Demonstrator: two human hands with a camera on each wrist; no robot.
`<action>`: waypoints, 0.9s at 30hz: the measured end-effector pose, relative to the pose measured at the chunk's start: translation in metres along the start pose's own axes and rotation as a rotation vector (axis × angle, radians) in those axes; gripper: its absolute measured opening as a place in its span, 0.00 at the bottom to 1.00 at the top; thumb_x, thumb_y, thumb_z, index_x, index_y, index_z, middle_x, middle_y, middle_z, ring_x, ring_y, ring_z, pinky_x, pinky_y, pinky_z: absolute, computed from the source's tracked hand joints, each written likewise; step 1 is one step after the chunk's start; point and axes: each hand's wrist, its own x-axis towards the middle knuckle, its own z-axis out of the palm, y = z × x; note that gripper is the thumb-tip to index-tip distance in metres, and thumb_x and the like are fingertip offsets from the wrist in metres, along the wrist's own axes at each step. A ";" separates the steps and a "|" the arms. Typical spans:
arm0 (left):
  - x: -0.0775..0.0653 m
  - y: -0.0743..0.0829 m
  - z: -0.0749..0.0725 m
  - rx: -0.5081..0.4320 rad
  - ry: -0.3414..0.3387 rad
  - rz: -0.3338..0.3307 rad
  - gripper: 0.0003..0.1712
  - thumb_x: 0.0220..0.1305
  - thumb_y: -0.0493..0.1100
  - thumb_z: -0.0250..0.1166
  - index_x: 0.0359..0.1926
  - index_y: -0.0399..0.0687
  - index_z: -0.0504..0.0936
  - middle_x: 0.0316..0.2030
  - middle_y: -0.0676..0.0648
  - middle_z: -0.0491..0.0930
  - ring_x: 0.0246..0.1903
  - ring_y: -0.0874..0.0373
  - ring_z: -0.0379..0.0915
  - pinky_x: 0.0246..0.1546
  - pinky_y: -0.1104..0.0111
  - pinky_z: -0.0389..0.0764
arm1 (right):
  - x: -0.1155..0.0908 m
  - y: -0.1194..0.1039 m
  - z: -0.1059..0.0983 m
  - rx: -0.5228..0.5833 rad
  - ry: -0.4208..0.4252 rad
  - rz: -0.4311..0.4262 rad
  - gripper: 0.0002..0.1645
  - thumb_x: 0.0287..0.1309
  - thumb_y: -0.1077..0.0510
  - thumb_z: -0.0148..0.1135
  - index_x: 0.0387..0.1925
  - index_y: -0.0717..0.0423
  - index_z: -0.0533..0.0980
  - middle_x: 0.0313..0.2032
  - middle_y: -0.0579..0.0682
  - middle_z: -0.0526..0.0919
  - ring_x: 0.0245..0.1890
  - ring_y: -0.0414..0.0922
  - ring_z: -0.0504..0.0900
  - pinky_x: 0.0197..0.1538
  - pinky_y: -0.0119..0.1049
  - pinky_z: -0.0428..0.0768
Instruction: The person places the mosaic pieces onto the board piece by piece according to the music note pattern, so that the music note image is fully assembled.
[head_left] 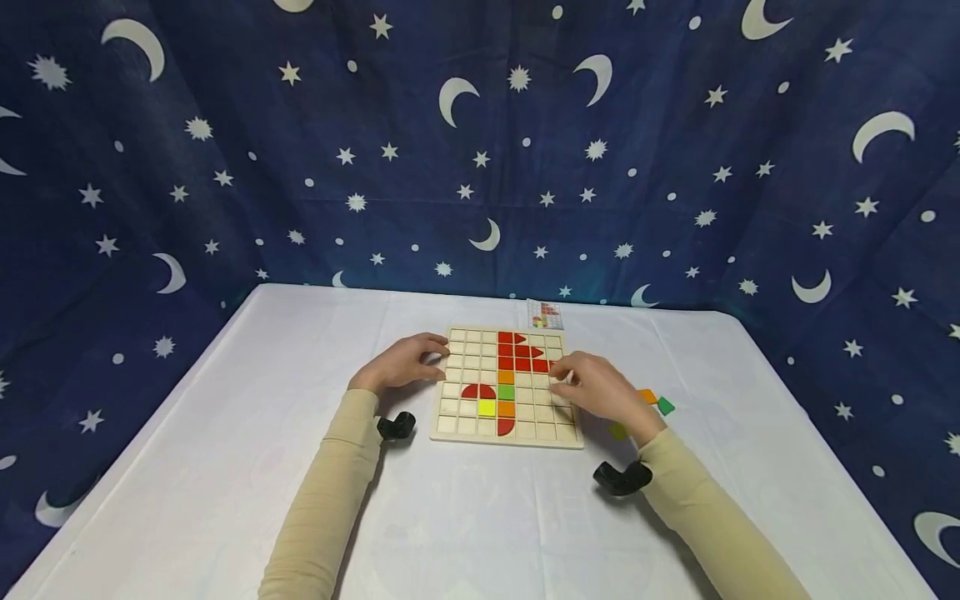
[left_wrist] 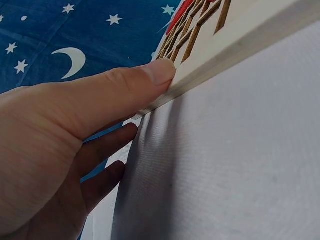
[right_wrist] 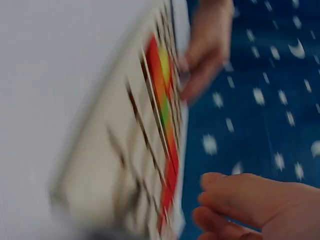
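Observation:
A wooden grid board lies on the white table with coloured tiles in several squares. My left hand is at its left side; in the left wrist view the thumb rests on the board's edge and the other fingers are loosely bent beside it. Over the right part of the board is my right hand, fingers bent, with a gap between thumb and forefinger and no tile visible there. Its fingertips are close to a red triangular tile ending the third row. Red, orange, green and yellow tiles form the pattern.
Loose orange, green and yellow-green pieces lie right of the board, partly behind the right hand. A small printed pattern card is behind the board. A dark blue star-and-moon cloth hangs beyond the table.

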 end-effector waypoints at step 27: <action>0.000 -0.002 0.000 0.006 0.008 0.011 0.27 0.58 0.44 0.72 0.57 0.39 0.80 0.66 0.41 0.68 0.69 0.45 0.59 0.70 0.56 0.60 | -0.031 0.088 -0.031 -0.064 -0.087 0.218 0.14 0.55 0.60 0.68 0.42 0.64 0.80 0.36 0.54 0.82 0.34 0.48 0.76 0.42 0.48 0.79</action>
